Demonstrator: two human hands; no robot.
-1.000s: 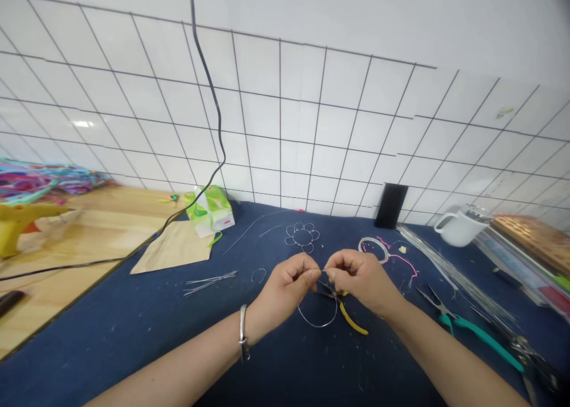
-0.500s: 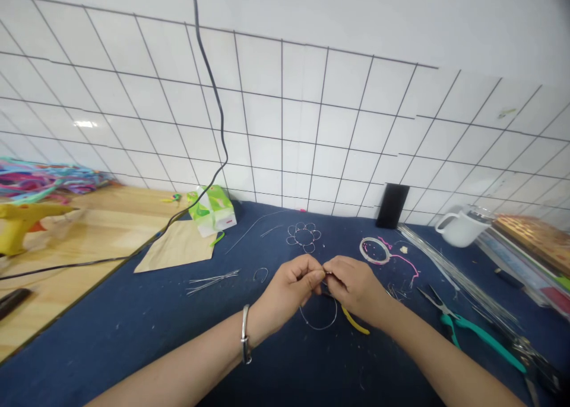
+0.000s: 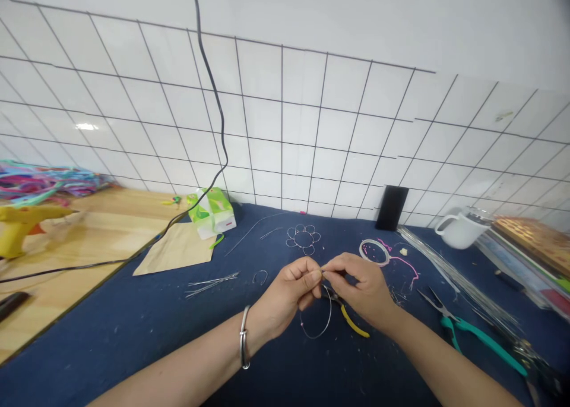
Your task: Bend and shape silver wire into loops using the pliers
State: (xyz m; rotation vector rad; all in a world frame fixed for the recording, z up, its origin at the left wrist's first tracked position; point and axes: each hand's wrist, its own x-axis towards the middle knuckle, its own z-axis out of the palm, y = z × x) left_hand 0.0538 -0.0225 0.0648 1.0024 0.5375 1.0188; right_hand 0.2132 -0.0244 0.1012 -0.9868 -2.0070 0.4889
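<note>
My left hand (image 3: 291, 288) and my right hand (image 3: 358, 288) meet above the dark blue cloth (image 3: 133, 330), fingertips pinched together on a thin silver wire loop (image 3: 321, 318) that hangs below them. A metal bangle sits on my left wrist. Yellow-handled pliers (image 3: 354, 324) lie on the cloth just under my right hand. A finished wire flower (image 3: 303, 237) lies flat beyond my hands.
Teal-handled pliers (image 3: 476, 335) lie right. Cut wire pieces (image 3: 211, 283), a brown paper bag (image 3: 176, 249), a green tissue pack (image 3: 211, 212), a white mug (image 3: 461, 227), a black box (image 3: 390, 207), a pink-trimmed ring (image 3: 374, 251) surround me. A yellow glue gun (image 3: 22, 229) rests on the wooden table.
The wire loop has turned from lying wide to hanging narrower and more upright between my fingers. My hands stayed together at the same spot, shifting slightly.
</note>
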